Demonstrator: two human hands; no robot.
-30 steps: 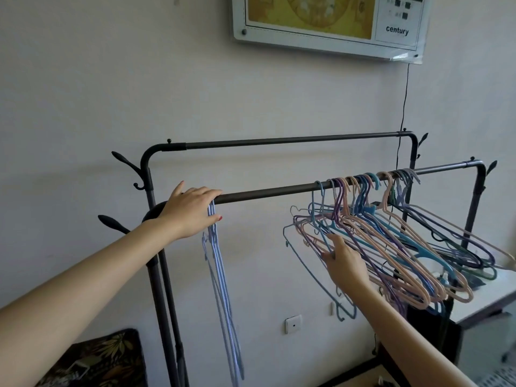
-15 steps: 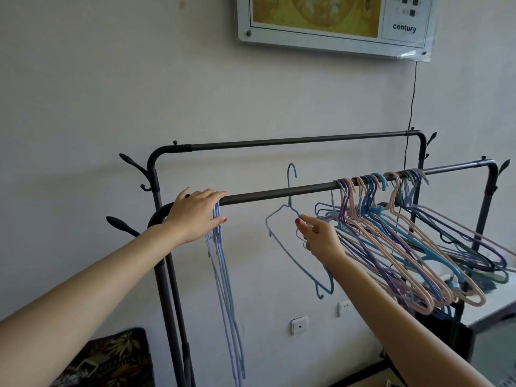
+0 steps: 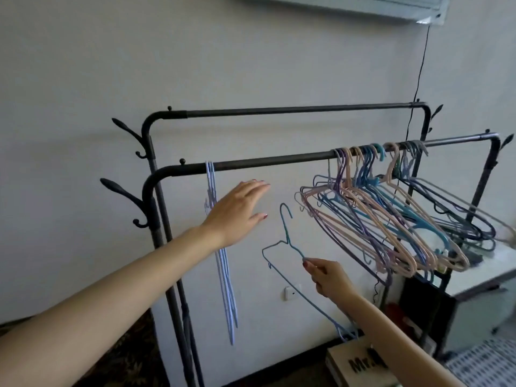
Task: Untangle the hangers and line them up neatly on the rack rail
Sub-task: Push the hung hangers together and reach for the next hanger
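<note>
Head view: a dark metal clothes rack (image 3: 150, 191) stands against a pale wall, with two horizontal bars, one behind the other.
Front rail: the front rail (image 3: 273, 160) carries all the hangers that are hung.
Sorted hangers: a few light blue hangers (image 3: 222, 258) hang straight down near the rail's left end, flat against one another.
Tangled bunch: the tangled hangers (image 3: 385, 219), pink, purple, blue and dark, crowd the right part of the rail, hooks bunched together and bodies splayed out at a slant toward the lower right.
Loose hanger: a single blue hanger (image 3: 287, 244) is off the rail, below it and between the two groups, its hook pointing up and its body tilted down to the right.
Right hand: the right hand (image 3: 326, 277) pinches the blue hanger's shoulder wire between fingertips and thumb; that grip is narrow and holds the wire.
Left hand: the left hand (image 3: 237, 210) is in the air just below the rail, beside the light blue hangers, fingers straight and spread, its grip wide and holding nothing.
Right side: a white surface (image 3: 480, 269) sits under the slanted bunch.
Floor: a box (image 3: 360, 364) printed with "Mr." lies near the rack's foot.
</note>
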